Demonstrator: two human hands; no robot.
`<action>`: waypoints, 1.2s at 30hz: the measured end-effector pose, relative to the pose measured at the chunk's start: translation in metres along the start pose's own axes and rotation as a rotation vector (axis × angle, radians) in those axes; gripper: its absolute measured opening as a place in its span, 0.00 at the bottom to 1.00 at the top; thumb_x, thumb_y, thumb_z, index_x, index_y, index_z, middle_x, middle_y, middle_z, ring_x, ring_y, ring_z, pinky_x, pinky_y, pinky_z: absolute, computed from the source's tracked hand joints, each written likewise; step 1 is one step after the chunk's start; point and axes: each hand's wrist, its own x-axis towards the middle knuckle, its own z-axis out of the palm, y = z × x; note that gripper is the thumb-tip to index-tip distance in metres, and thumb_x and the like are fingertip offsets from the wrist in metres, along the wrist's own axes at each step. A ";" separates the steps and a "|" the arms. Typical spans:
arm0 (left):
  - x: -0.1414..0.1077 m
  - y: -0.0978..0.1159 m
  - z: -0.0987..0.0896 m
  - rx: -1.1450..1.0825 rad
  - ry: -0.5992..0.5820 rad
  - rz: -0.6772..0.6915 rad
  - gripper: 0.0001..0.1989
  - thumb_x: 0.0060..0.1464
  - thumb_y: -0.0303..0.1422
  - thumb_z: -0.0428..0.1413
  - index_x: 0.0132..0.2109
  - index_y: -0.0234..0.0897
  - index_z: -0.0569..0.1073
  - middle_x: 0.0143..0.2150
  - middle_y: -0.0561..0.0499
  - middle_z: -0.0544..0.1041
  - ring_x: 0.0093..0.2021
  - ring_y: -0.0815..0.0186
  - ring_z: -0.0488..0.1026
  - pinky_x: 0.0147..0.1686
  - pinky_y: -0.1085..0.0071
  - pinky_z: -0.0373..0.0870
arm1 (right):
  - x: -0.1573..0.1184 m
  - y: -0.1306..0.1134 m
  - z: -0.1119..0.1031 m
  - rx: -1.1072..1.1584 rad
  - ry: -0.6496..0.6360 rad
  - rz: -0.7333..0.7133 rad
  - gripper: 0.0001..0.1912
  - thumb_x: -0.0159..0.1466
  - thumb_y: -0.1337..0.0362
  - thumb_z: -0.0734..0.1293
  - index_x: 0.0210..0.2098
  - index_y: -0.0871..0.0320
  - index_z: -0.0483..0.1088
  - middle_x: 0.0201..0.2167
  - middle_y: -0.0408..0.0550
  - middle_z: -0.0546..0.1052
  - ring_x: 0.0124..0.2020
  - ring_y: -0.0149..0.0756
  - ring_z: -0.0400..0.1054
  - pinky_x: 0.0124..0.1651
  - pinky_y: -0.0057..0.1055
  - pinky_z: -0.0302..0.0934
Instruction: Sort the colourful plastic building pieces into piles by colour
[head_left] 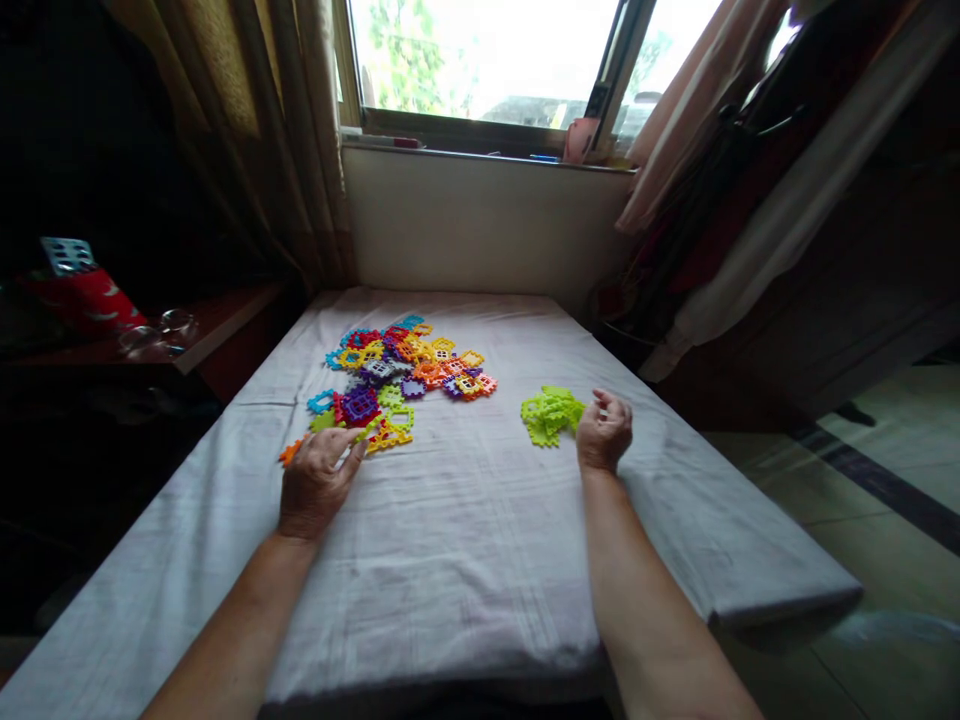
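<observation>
A mixed pile of toothed plastic pieces (405, 360) in blue, yellow, red, purple, orange and grey lies on the left half of the cloth-covered table. My left hand (321, 472) is at the pile's near edge, its thumb and fingers pinching a yellow-green piece (369, 430). Beside it lie a yellow piece (391, 438) and an orange piece (291, 452). To the right, a smaller heap of yellow-green pieces (551, 414) sits apart. Touching that heap's right side, my right hand (604, 430) has its fingers curled; what they hold, if anything, is hidden.
The table's white cloth (450, 560) hangs over its edges. Behind stand a wall and a window (487, 60). At the left, a side table carries a red container (94, 300) and glasses (161, 335). Clothes (750, 200) hang at the right.
</observation>
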 end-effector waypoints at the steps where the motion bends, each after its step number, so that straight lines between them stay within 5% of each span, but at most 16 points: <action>1: -0.001 0.004 0.004 -0.043 -0.004 0.008 0.18 0.64 0.44 0.49 0.45 0.40 0.79 0.41 0.45 0.82 0.43 0.57 0.78 0.47 0.61 0.73 | -0.006 -0.012 0.000 0.043 -0.053 -0.108 0.16 0.61 0.64 0.58 0.40 0.60 0.76 0.40 0.57 0.78 0.43 0.45 0.72 0.53 0.44 0.66; 5: -0.005 0.018 0.019 -0.243 -0.108 -0.027 0.16 0.63 0.44 0.52 0.47 0.41 0.78 0.40 0.49 0.83 0.37 0.62 0.80 0.43 0.66 0.76 | -0.045 -0.064 0.004 0.244 -0.370 -0.450 0.14 0.67 0.61 0.60 0.43 0.57 0.76 0.40 0.56 0.80 0.45 0.45 0.73 0.54 0.45 0.66; 9: -0.005 0.023 0.024 -0.318 -0.143 -0.114 0.14 0.61 0.44 0.53 0.46 0.42 0.78 0.43 0.50 0.84 0.40 0.63 0.81 0.43 0.67 0.77 | -0.084 -0.102 0.008 0.333 -0.742 -0.635 0.13 0.69 0.60 0.61 0.46 0.54 0.76 0.40 0.54 0.81 0.44 0.43 0.74 0.51 0.40 0.68; 14: -0.006 0.025 0.025 -0.330 -0.102 -0.020 0.14 0.62 0.44 0.53 0.45 0.41 0.78 0.41 0.49 0.84 0.40 0.63 0.81 0.45 0.66 0.77 | -0.107 -0.120 0.014 0.345 -0.947 -0.656 0.13 0.67 0.59 0.65 0.50 0.53 0.74 0.42 0.52 0.80 0.45 0.41 0.73 0.53 0.38 0.67; 18: -0.008 0.029 0.027 -0.301 -0.083 0.073 0.14 0.64 0.42 0.52 0.46 0.41 0.77 0.40 0.49 0.83 0.38 0.63 0.80 0.43 0.67 0.77 | -0.115 -0.125 0.018 0.391 -1.061 -0.584 0.06 0.64 0.61 0.68 0.40 0.53 0.76 0.35 0.47 0.80 0.36 0.36 0.72 0.43 0.32 0.67; 21: -0.006 0.029 0.024 -0.276 -0.074 0.102 0.15 0.64 0.42 0.51 0.51 0.41 0.75 0.45 0.47 0.82 0.44 0.61 0.79 0.47 0.65 0.75 | -0.104 -0.120 0.019 0.473 -0.995 -0.390 0.04 0.61 0.60 0.69 0.33 0.53 0.75 0.29 0.44 0.78 0.29 0.34 0.70 0.38 0.31 0.66; 24: -0.004 0.025 0.020 -0.219 -0.054 0.086 0.16 0.65 0.42 0.50 0.53 0.40 0.74 0.48 0.46 0.81 0.48 0.60 0.78 0.52 0.63 0.73 | -0.071 -0.096 0.015 0.473 -0.803 -0.168 0.12 0.63 0.54 0.65 0.36 0.54 0.75 0.30 0.47 0.79 0.30 0.38 0.71 0.38 0.35 0.66; 29: -0.003 0.022 0.023 -0.055 -0.102 0.123 0.17 0.64 0.40 0.50 0.56 0.42 0.74 0.57 0.45 0.78 0.62 0.54 0.69 0.65 0.50 0.59 | -0.002 -0.022 -0.001 0.186 -0.295 0.233 0.24 0.61 0.53 0.59 0.49 0.61 0.74 0.35 0.53 0.80 0.35 0.41 0.72 0.42 0.37 0.66; 32: -0.004 0.024 0.028 0.059 -0.189 0.101 0.20 0.61 0.41 0.52 0.58 0.42 0.74 0.63 0.43 0.74 0.67 0.47 0.62 0.67 0.41 0.49 | 0.017 0.011 -0.013 0.002 -0.225 0.341 0.24 0.60 0.57 0.60 0.48 0.63 0.76 0.34 0.54 0.80 0.34 0.42 0.72 0.42 0.36 0.65; 36: -0.004 0.027 0.027 0.096 -0.249 0.099 0.17 0.62 0.41 0.50 0.52 0.44 0.77 0.56 0.45 0.78 0.63 0.48 0.67 0.68 0.40 0.44 | 0.015 0.019 -0.016 -0.106 -0.298 0.319 0.20 0.60 0.61 0.61 0.45 0.60 0.79 0.38 0.53 0.81 0.38 0.41 0.73 0.45 0.34 0.65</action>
